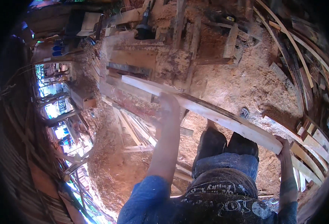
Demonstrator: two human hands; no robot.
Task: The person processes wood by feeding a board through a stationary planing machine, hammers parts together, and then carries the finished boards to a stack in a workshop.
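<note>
Where sawdust (246, 82) blankets the floor, scrap boards (134, 130) lie heaped.

A rough woodworking shed — sawdust (246, 82) carpets the ground, stacked planks (134, 130) and offcuts (313, 145) everywhere.

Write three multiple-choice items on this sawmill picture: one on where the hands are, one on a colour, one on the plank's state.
1. Where is the right hand?
A. at the near end of the plank
B. on the dark tool at the top
C. in a pocket

2. What colour is the sleeve on the left arm?
A. red
B. blue
C. white

3. How is the plank held?
A. flat on the sawdust floor
B. standing upright
C. lifted clear of the floor in both hands

Answers:
1 A, the right hand grips the plank's near end.
2 B, the sleeve is blue.
3 C, the left hand grips it midway, the right its end, with the sawdust floor below.
</note>
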